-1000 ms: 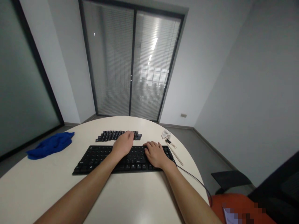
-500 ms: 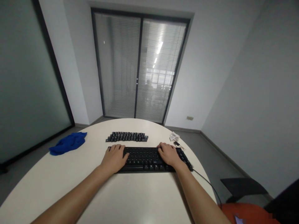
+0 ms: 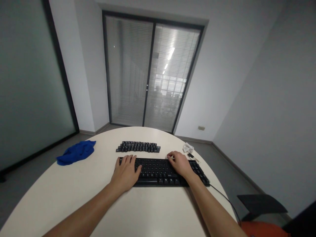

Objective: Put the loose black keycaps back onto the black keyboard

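Note:
A black keyboard lies on the round pale table with its long side towards me. Large keys show along its near edge and at its right end; small studs fill much of the middle. My left hand rests spread over the keyboard's left end, holding nothing. At the upper right part of the keyboard is my right hand, its fingers bent in and thumb close to them. Whatever sits between those fingertips, if anything, is too small to make out. Behind the keyboard, black keycaps lie in several tight rows.
A crumpled blue cloth lies at the table's left. White crumpled paper and a small black piece with a pale stick are at the right edge. A cable runs off the table towards an orange-seated chair.
The view has shifted, so the table scene appears slightly lower and further right. My right hand's fingers, earlier laid over the keys, are now drawn together. My left hand stays on the keyboard.

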Tool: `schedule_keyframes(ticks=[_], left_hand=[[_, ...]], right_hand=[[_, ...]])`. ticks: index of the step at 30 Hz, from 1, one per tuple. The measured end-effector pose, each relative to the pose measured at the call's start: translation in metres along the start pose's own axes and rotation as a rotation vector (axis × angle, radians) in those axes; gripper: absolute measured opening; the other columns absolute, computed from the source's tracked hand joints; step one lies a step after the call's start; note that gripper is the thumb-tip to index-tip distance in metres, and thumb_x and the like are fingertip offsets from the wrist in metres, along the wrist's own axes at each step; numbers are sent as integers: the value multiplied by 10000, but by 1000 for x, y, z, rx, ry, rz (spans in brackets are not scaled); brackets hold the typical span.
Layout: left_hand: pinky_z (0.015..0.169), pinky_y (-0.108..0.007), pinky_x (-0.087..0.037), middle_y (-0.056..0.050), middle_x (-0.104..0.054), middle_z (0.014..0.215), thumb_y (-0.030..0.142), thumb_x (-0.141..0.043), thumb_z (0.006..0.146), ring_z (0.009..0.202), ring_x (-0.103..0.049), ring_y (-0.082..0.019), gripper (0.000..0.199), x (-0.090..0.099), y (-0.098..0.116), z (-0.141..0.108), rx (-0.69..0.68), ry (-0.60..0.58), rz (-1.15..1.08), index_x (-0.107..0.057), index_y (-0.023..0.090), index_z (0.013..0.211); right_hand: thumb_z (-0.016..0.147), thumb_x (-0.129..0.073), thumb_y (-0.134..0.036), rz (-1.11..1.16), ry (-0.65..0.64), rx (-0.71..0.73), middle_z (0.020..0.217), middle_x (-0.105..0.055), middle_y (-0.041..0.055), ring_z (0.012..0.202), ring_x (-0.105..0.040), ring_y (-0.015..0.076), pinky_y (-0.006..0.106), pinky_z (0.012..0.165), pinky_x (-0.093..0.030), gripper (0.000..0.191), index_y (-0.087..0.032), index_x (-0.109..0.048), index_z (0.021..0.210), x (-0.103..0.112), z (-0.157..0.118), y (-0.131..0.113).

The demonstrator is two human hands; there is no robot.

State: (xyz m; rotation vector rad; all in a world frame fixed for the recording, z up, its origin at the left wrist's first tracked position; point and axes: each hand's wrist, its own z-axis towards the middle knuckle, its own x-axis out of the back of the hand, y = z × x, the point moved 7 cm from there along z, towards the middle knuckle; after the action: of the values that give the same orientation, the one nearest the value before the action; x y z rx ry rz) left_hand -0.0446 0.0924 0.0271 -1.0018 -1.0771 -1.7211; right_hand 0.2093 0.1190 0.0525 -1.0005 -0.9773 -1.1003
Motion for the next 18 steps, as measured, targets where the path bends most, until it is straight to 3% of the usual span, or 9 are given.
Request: schedule_keyframes(ticks=[4,9,18], left_hand=[[1151,-565,-246,-180,-555,1415,452,-396,947,1337,-448,-364,542,0,1,0,-8,-5,-30,-541,144,1369],[1151,-588,-233,-170,-573,1391,434,-437,930,1321,-454,-368,505,1,1,0,-4,12,-68,-559,168,1342],[1147,-595,-238,-173,-572,1389,429,-433,934,1334,-444,-371,504,1,0,0,-13,14,-65,-555,163,1344]], right_hand=[[970,-521,-275,-19,-3,52,1041,-718,45,986,-643,185,278,865,-400,214,-225,-690,1091,-4,24,-17],[911,-611,-264,-89,-22,101,1069,-700,78,1037,-624,233,336,900,-367,210,-228,-698,1099,-10,50,-38],[894,-641,-262,-130,-49,119,1106,-695,101,1098,-602,262,363,933,-341,194,-237,-737,1060,-19,61,-49]])
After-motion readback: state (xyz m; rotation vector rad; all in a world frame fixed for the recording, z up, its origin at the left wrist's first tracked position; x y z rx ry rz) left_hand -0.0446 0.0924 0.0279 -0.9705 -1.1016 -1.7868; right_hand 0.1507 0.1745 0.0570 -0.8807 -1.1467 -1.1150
